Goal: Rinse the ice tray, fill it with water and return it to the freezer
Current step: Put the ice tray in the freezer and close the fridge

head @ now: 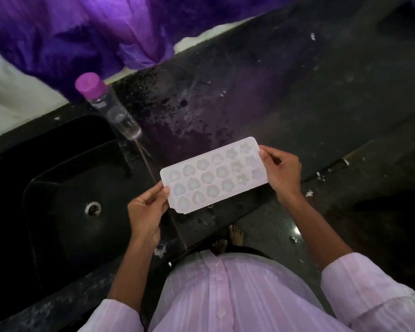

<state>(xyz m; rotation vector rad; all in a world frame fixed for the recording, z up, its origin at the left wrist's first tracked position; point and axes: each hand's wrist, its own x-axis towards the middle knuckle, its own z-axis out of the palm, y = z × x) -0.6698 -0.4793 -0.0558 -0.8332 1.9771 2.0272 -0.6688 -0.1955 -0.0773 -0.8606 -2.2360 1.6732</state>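
Hidden: ice tray contents unclear.
Count: one ice tray, eighteen cavities; one bottle, tabletop edge by sink.
Grip: left grip, right grip pinch ice tray's ends.

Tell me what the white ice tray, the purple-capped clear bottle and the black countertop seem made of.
White translucent ice tray: probably plastic or silicone, matte; light shows through its cells. Clear purple-capped bottle: likely glossy plastic, see-through wall. Black countertop: seemingly polished stone, speckled, reflecting purple.
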